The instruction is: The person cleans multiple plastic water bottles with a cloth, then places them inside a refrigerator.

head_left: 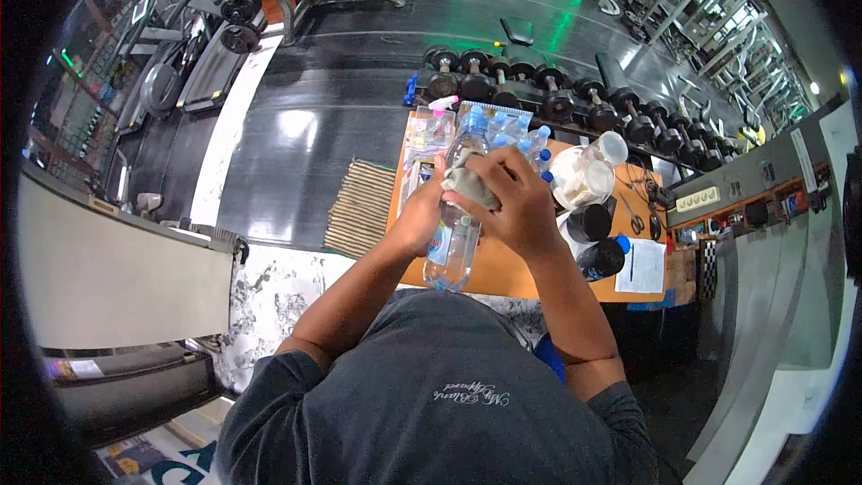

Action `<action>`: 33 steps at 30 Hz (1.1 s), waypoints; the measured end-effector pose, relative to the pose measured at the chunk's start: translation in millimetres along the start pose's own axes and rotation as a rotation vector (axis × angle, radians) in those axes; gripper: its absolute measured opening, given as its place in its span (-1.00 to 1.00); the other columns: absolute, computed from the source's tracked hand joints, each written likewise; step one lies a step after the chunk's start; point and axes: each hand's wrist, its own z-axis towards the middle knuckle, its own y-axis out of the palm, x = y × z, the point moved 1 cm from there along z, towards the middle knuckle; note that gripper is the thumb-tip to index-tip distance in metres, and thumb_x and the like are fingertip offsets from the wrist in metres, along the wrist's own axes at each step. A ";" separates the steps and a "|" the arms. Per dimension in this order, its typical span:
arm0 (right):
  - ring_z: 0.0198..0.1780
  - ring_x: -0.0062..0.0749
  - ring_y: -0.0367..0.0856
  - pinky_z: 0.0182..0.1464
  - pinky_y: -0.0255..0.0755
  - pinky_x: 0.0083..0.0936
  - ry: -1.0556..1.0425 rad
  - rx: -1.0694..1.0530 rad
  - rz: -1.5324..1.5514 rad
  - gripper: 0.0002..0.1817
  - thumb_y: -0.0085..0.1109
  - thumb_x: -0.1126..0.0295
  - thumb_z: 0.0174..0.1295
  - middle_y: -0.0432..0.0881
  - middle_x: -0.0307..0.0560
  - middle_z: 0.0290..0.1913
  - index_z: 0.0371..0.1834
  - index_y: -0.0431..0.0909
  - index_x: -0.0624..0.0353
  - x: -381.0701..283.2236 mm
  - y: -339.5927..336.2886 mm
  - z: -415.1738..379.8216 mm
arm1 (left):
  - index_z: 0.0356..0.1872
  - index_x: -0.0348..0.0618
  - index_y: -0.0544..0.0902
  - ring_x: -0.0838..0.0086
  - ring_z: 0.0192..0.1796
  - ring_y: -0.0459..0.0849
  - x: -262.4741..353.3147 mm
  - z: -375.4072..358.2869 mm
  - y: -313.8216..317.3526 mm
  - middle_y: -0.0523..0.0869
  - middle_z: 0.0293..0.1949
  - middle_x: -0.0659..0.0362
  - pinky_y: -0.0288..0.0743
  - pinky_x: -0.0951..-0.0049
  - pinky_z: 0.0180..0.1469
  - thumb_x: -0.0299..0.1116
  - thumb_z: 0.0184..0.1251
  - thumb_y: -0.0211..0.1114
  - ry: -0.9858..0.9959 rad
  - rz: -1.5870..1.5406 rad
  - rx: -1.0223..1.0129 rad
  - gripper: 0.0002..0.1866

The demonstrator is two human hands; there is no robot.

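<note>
A large clear plastic bottle (pixel 450 260) with a blue cap is held up in front of my chest, over the orange-brown table (pixel 503 274). My left hand (pixel 420 214) is closed around its left side. My right hand (pixel 521 202) pinches a crumpled pale grey cloth (pixel 469 181), which is pressed against the bottle's upper middle. The cloth and my fingers hide that part of the bottle. Just beyond my right hand stand several small bottles with blue caps (pixel 540 136).
White tubs (pixel 594 178), dark shaker-like containers (pixel 600 258), scissors (pixel 636 220) and a paper sheet with a pen (pixel 641 266) are on the table's right side. A spray bottle (pixel 436 126) stands at the far left. Behind runs a dumbbell rack (pixel 557 101).
</note>
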 end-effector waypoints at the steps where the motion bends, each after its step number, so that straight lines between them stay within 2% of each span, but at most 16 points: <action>1: -0.07 0.03 0.68 -0.02 0.59 -0.17 -0.016 -0.014 0.023 -0.53 0.61 0.13 0.15 0.64 -0.02 -0.14 0.00 0.67 0.14 0.6 1.9 -2.0 | 0.14 -0.32 0.61 0.23 -0.23 0.83 0.9 0.9 -1.0 0.76 -0.17 -0.05 0.79 0.19 -0.21 0.48 0.60 -0.36 0.023 0.019 0.007 -0.05; 5: -0.06 -0.01 0.68 0.00 0.59 -0.20 0.070 0.260 -0.124 -0.59 0.59 0.17 0.18 0.63 -0.02 -0.14 -0.03 0.70 0.14 18.9 -3.0 17.0 | 0.16 -0.22 0.61 0.31 -0.22 0.82 8.6 -4.0 0.4 0.78 -0.12 0.01 0.78 0.26 -0.15 0.40 0.66 -0.34 -0.086 -0.028 -0.115 -0.15; 6: -0.04 0.00 0.68 0.02 0.59 -0.18 0.112 0.246 -0.080 -0.61 0.56 0.18 0.22 0.63 0.01 -0.13 -0.02 0.69 0.15 15.7 -2.6 16.0 | 0.16 -0.22 0.61 0.32 -0.22 0.82 8.1 -3.2 -0.1 0.78 -0.13 0.01 0.78 0.26 -0.16 0.40 0.66 -0.33 -0.083 -0.046 -0.104 -0.16; 8: -0.05 -0.01 0.68 0.00 0.59 -0.19 0.036 0.174 -0.060 -0.61 0.55 0.17 0.23 0.62 0.01 -0.14 -0.01 0.69 0.15 4.0 0.6 6.2 | 0.14 -0.21 0.63 0.33 -0.23 0.82 2.0 0.3 -3.8 0.78 -0.17 0.03 0.78 0.26 -0.16 0.39 0.67 -0.33 -0.075 -0.083 -0.077 -0.17; 11: -0.12 -0.06 0.70 -0.07 0.62 -0.23 -0.036 0.016 0.036 -0.59 0.55 0.15 0.23 0.63 -0.02 -0.11 0.01 0.70 0.14 -11.2 3.7 -10.4 | 0.15 -0.34 0.64 0.19 -0.25 0.82 -12.8 15.2 -13.5 0.76 -0.08 -0.04 0.77 0.17 -0.22 0.44 0.62 -0.24 0.090 -0.035 0.061 -0.09; 13: -0.16 -0.11 0.72 -0.17 0.64 -0.29 -0.102 -0.004 0.007 -0.57 0.54 0.11 0.24 0.62 -0.05 -0.09 0.05 0.69 0.11 -11.0 1.9 -11.9 | 0.16 -0.26 0.65 0.28 -0.16 0.80 -1.9 6.9 -9.5 0.76 -0.08 0.00 0.74 0.24 -0.11 0.44 0.63 -0.23 0.008 -0.049 0.021 -0.13; 16: -0.15 -0.15 0.72 -0.17 0.64 -0.27 -0.036 0.105 -0.048 -0.59 0.54 0.13 0.23 0.62 -0.06 -0.10 0.03 0.69 0.10 0.2 1.8 -3.5 | 0.19 -0.17 0.64 0.42 -0.02 0.77 3.4 2.1 -8.5 0.76 -0.10 0.05 0.67 0.36 0.07 0.42 0.65 -0.23 -0.152 -0.162 -0.095 -0.18; 19: -0.12 -0.15 0.73 -0.14 0.65 -0.28 -0.036 0.058 -0.018 -0.58 0.58 0.16 0.19 0.64 -0.08 -0.08 0.03 0.70 0.09 -15.9 7.4 -11.2 | 0.27 -0.26 0.58 0.22 0.02 0.82 -3.5 15.4 -12.4 0.79 -0.09 -0.04 0.76 0.17 0.09 0.45 0.62 -0.29 0.010 -0.031 -0.021 -0.10; 20: -0.12 -0.16 0.73 -0.13 0.65 -0.29 -0.057 0.010 -0.003 -0.57 0.59 0.18 0.17 0.65 -0.09 -0.07 0.04 0.70 0.10 -25.3 7.7 -17.8 | 0.29 -0.25 0.58 0.17 0.04 0.82 -1.2 13.9 -15.6 0.77 0.03 -0.08 0.74 0.15 0.14 0.45 0.62 -0.31 0.028 0.020 -0.039 -0.09; 22: -0.13 -0.20 0.73 -0.14 0.66 -0.33 -0.130 -0.124 0.047 -0.53 0.63 0.19 0.13 0.65 -0.12 -0.08 0.06 0.70 0.10 -34.0 6.6 -26.4 | 0.30 -0.25 0.58 0.26 0.06 0.80 5.0 13.5 -10.3 0.77 0.03 -0.01 0.70 0.24 0.16 0.41 0.65 -0.26 0.003 -0.163 -0.022 -0.14; 23: -0.12 -0.19 0.72 -0.13 0.65 -0.32 -0.109 -0.095 0.050 -0.54 0.63 0.19 0.12 0.64 -0.12 -0.08 0.04 0.70 0.10 -31.0 5.4 -27.4 | 0.31 -0.25 0.58 0.31 0.08 0.78 5.8 12.9 -9.3 0.77 0.04 0.03 0.68 0.28 0.18 0.39 0.66 -0.23 -0.010 -0.253 -0.012 -0.16; 24: -0.12 -0.18 0.72 -0.12 0.65 -0.30 -0.088 -0.066 0.053 -0.54 0.63 0.19 0.12 0.64 -0.11 -0.09 0.03 0.69 0.11 -25.8 4.0 -26.9 | 0.35 -0.28 0.54 0.28 0.12 0.77 4.2 12.4 -11.0 0.75 0.10 -0.01 0.67 0.25 0.21 0.38 0.67 -0.22 0.009 -0.193 -0.028 -0.16; 27: -0.08 -0.11 0.70 -0.04 0.63 -0.22 -0.021 0.087 -0.012 -0.58 0.62 0.21 0.13 0.65 -0.07 -0.06 -0.02 0.67 0.10 -15.8 0.5 -17.0 | 0.35 -0.29 0.53 0.27 0.12 0.77 3.3 5.3 -12.9 0.74 0.12 -0.03 0.69 0.22 0.18 0.36 0.68 -0.21 -0.080 -0.195 -0.103 -0.17; 29: -0.04 -0.08 0.70 -0.01 0.61 -0.20 0.050 0.130 -0.011 -0.58 0.62 0.23 0.13 0.66 -0.06 -0.03 -0.01 0.65 0.08 -13.1 3.9 -14.5 | 0.35 -0.29 0.54 0.27 0.12 0.77 -4.8 14.4 -11.1 0.74 0.12 -0.03 0.71 0.23 0.14 0.36 0.68 -0.20 -0.007 -0.228 -0.046 -0.18; 30: -0.04 -0.07 0.70 0.00 0.61 -0.20 0.025 0.060 0.013 -0.56 0.62 0.24 0.13 0.66 -0.06 -0.02 0.01 0.65 0.07 -16.7 6.9 -19.3 | 0.35 -0.29 0.54 0.27 0.11 0.78 -7.0 17.6 -11.5 0.74 0.12 -0.03 0.71 0.24 0.12 0.35 0.68 -0.19 0.030 -0.244 -0.015 -0.18; 33: -0.04 -0.10 0.71 -0.03 0.62 -0.22 -0.084 -0.127 0.053 -0.54 0.62 0.24 0.12 0.65 -0.08 -0.01 0.04 0.64 0.05 -33.2 10.3 -40.4 | 0.33 -0.28 0.56 0.28 0.10 0.78 8.3 13.1 -10.9 0.75 0.10 -0.01 0.71 0.25 0.11 0.34 0.68 -0.17 -0.040 -0.298 -0.004 -0.20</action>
